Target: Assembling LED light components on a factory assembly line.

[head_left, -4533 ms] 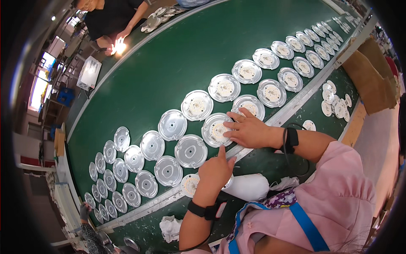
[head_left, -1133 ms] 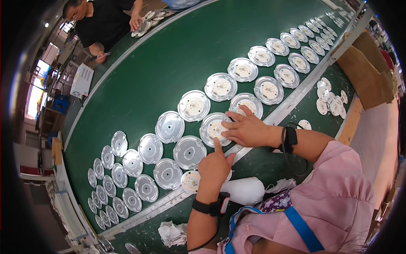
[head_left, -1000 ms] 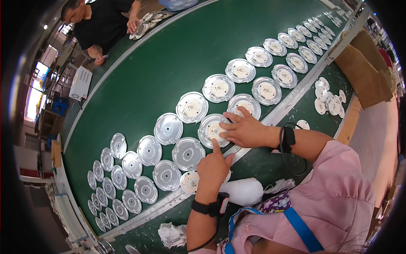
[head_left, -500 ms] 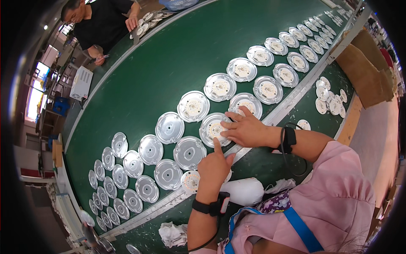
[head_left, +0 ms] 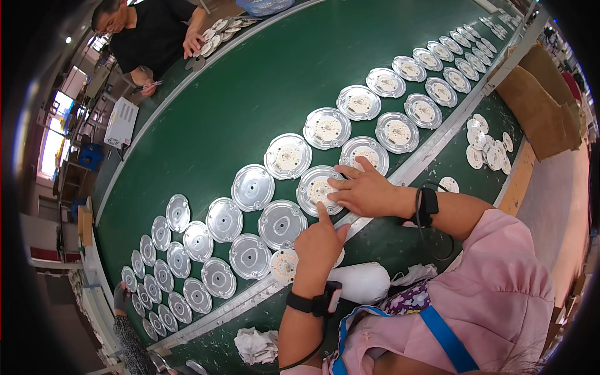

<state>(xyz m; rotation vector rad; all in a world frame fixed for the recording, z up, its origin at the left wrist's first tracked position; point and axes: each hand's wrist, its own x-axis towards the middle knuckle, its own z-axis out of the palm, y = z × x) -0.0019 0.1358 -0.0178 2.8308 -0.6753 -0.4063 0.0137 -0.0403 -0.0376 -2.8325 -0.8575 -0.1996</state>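
Observation:
A round silver metal disc [head_left: 304, 200] lies on the green surface with a white round circuit board [head_left: 317, 189] at its middle. My left hand [head_left: 317, 247] touches the board's near edge with its stretched index finger; the thumb stands out and the other fingers are mostly hidden. From the right, my right hand [head_left: 364, 190] rests spread fingertips on the same board, holding nothing. Beneath my left wrist, loose white boards [head_left: 284, 265] are partly covered. Discs with boards run away to the upper right; bare discs [head_left: 250, 256] extend to the lower left.
A metal rail [head_left: 250, 297] borders the green belt [head_left: 206, 131]. Beyond it lie a white roll-like object [head_left: 359, 282], a crumpled cloth [head_left: 256, 345] and loose boards [head_left: 490, 150] near a cardboard box [head_left: 540, 103]. One co-worker [head_left: 153, 37] works across; another person's gloved hand [head_left: 120, 297] reaches in.
At the far left, the other person's hand has brought a disc onto the belt's end. The rows have shifted slightly right. The co-worker's hand across has moved over the pile. My hands have barely moved.

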